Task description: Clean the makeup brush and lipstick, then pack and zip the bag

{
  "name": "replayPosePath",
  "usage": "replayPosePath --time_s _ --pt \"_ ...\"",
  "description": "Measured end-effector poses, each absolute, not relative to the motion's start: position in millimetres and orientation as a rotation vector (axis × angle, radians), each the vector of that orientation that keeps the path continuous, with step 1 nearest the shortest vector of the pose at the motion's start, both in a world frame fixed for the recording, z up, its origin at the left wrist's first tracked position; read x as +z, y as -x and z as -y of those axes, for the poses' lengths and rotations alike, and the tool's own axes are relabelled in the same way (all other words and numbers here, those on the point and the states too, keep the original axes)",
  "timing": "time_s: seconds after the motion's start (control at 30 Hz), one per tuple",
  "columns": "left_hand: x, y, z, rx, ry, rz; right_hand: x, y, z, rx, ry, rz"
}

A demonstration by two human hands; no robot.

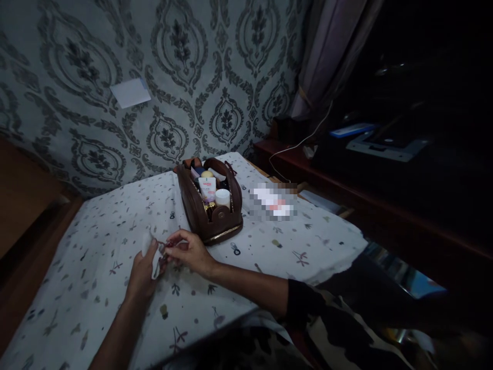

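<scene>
My left hand (140, 275) is closed around a small white, soft-looking piece, perhaps cloth or a pouch (147, 239), held just above the table cover. Close against it, my right hand (192, 255) has its thumb and fingers pinched together. Something small and dark reddish shows between the two hands, too dim to name. Just beyond my right hand stands a brown toiletry bag (196, 210) with its top unzipped. Inside it are a white tube (208, 189), a white jar (222, 197) and other small items, partly hidden by the bag's sides.
A white patterned cloth (277, 252) covers the table. Right of the bag lies a pixelated white and red item (273, 201). A patterned wall (181, 61) closes off the back. A dark red shelf (281, 154) with a white cable (304, 137) stands at the right.
</scene>
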State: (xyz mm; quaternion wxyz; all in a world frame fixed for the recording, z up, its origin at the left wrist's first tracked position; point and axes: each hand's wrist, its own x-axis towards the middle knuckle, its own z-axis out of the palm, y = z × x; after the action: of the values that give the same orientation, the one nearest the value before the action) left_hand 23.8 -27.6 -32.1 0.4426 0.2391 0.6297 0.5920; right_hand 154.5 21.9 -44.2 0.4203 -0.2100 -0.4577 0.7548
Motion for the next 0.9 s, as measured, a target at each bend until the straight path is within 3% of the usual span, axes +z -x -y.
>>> replayPosePath --time_s 0.3,0.47,0.9 --pt "-19 -26 29 1.611 -0.41 -1.463 -45 -151 -21 1.803 0.543 1.107" --pt "-16 -28 31 1.617 -0.651 -1.324 -48 -154 -24 1.781 0.536 1.096" --pt "-21 -22 39 1.527 -0.872 -1.806 -52 -159 -12 1.847 0.612 1.439"
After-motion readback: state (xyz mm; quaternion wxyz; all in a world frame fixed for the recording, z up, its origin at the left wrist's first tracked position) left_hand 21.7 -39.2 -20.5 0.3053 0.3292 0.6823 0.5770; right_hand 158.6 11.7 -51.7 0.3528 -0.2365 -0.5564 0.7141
